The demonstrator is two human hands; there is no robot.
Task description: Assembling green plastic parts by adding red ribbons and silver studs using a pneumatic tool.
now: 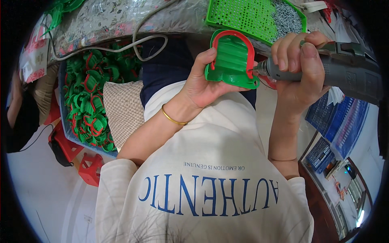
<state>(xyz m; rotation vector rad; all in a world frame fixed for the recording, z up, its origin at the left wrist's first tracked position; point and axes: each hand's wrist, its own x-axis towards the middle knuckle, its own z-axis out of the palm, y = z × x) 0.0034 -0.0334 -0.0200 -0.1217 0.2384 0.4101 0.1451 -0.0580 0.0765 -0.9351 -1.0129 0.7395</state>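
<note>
My left hand point(200, 77) is closed on the edge of a green ribbed plastic piece point(231, 60), thumb on its left side and fingers beneath. Along that piece runs a red U-shaped plastic part point(250, 50). In my right hand point(302, 65) is a grey electric screwdriver point(348, 73), held sideways with the fingers wrapped around its body. Its narrow tip points left and meets the lower right end of the red part. Whether a screw sits under the tip is too small to tell.
On the worktable point(109, 24), a green perforated tray point(239, 18) holds many small silver screws point(287, 20). A grey cable point(142, 38) loops over the table edge. At left stands a blue bin point(67, 125) full of green-and-red pieces point(91, 97), near a red stool point(90, 168). Blue crates point(320, 156) are at right.
</note>
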